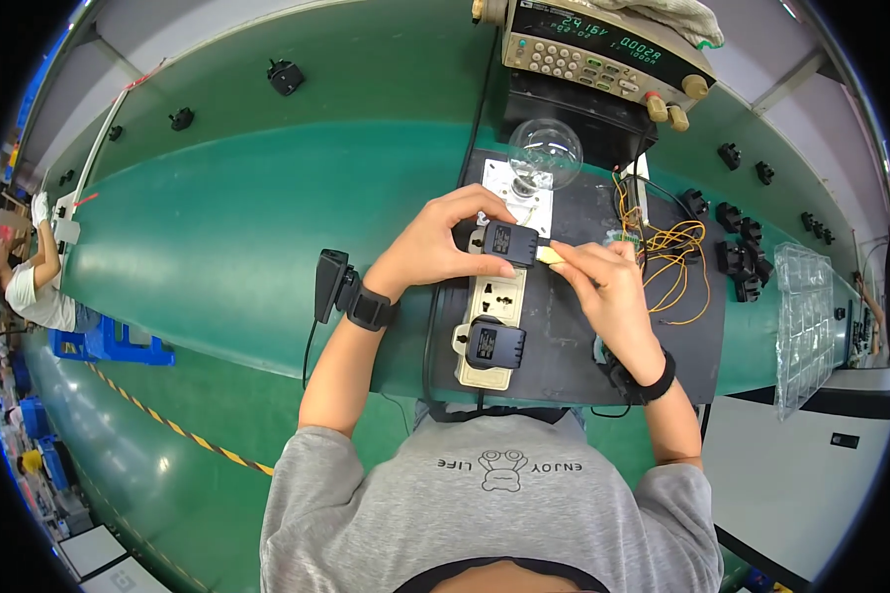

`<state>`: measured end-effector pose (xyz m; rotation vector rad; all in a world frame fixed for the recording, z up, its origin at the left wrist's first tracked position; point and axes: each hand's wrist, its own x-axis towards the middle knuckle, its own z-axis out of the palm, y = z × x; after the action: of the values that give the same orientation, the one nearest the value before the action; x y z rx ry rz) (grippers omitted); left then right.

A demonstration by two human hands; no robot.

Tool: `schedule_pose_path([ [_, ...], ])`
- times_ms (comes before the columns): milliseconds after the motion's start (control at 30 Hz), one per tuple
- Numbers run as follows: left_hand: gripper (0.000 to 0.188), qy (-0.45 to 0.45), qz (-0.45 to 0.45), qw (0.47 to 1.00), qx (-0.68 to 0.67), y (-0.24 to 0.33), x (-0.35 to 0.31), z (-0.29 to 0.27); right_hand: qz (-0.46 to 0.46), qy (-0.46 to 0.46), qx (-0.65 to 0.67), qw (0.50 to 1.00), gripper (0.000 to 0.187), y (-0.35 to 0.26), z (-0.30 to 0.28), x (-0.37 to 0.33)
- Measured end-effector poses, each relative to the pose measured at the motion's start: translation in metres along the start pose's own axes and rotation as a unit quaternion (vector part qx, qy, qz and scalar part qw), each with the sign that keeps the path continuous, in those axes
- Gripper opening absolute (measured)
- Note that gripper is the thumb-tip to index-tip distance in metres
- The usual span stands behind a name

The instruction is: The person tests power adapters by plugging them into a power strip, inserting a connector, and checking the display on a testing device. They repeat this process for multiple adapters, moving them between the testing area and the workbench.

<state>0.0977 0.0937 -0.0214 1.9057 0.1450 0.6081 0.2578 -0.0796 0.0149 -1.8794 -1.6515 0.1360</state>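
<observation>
My left hand (pixel 435 242) is closed round a black power adapter (pixel 511 243), thumb along its near edge and fingers over its far edge. The adapter sits over the far end of a white power strip (pixel 504 293); whether its pins are fully in the socket is hidden. From the right, my right hand (pixel 608 292) pinches a small pale yellow USB plug (pixel 548 255) against the adapter's right side. How deep the plug sits cannot be made out. A second black adapter (pixel 495 344) rests in the strip's near end.
A clear glass bulb (pixel 546 155) stands on a white base beyond the strip. Behind it, a bench power supply (pixel 603 54) rests on a black box. Tangled orange wires (pixel 677 242), several black adapters (pixel 740 262) and a clear plastic tray (pixel 806 326) lie rightward. A co-worker (pixel 35 287) is far left.
</observation>
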Motion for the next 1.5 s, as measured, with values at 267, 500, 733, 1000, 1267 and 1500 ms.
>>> schedule_pose_path([
  [267,0.057,-0.014,-0.027,0.999,0.025,0.006,-0.001,0.007,-0.059,0.008,-0.004,0.998,0.021,0.002,-0.004,0.001],
  [500,0.061,-0.028,-0.038,0.998,0.034,0.008,0.0,0.005,-0.049,0.013,0.002,0.999,0.019,0.002,-0.005,-0.001],
  [733,0.06,-0.037,-0.027,0.998,0.052,0.008,0.001,0.004,-0.044,0.014,0.007,0.999,0.018,0.001,-0.004,0.001],
  [1000,0.059,-0.037,-0.016,0.998,0.053,0.006,0.002,0.004,-0.045,0.012,-0.004,0.999,0.018,0.0,-0.006,0.003],
  [1267,0.058,-0.036,-0.01,0.998,0.06,0.009,0.0,0.006,-0.041,0.014,-0.003,0.999,0.019,-0.001,-0.006,0.0],
  [1500,0.047,-0.026,0.014,0.998,0.059,0.005,-0.002,0.006,-0.028,0.005,-0.005,1.0,0.016,0.001,-0.01,-0.006],
])
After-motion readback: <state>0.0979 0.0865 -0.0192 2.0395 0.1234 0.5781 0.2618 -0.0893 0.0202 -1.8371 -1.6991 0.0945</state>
